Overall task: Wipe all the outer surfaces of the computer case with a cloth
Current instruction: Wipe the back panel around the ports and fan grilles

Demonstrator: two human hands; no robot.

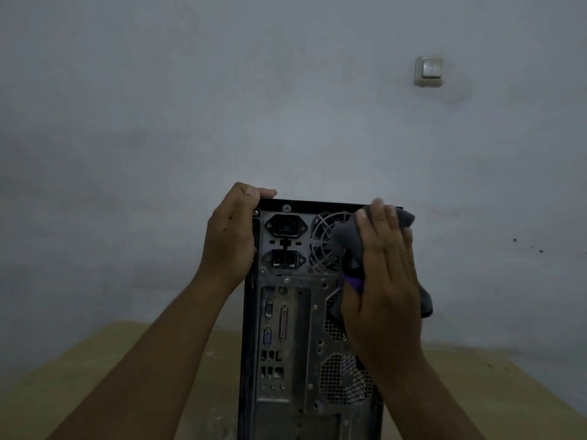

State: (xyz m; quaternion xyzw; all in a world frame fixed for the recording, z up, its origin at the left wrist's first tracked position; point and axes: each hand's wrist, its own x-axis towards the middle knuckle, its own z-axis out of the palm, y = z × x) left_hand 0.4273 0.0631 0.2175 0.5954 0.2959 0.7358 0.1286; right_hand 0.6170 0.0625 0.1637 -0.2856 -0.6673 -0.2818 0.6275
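Observation:
A black tower computer case (292,315) stands upright on a wooden table, its grey rear panel with power sockets, ports and fan grilles facing me. My left hand (230,239) grips the case's upper left corner, fingers curled over the top edge. My right hand (386,268) lies flat over a grey cloth (344,241) with a purple edge, pressing it on the upper right of the rear panel, over the fan grille. The cloth bunches out above and to the right of the hand. The case's front and sides are hidden.
The light wooden table (133,369) runs left and right of the case. Close behind stands a plain grey wall (222,106) with a white light switch (428,71) at the upper right.

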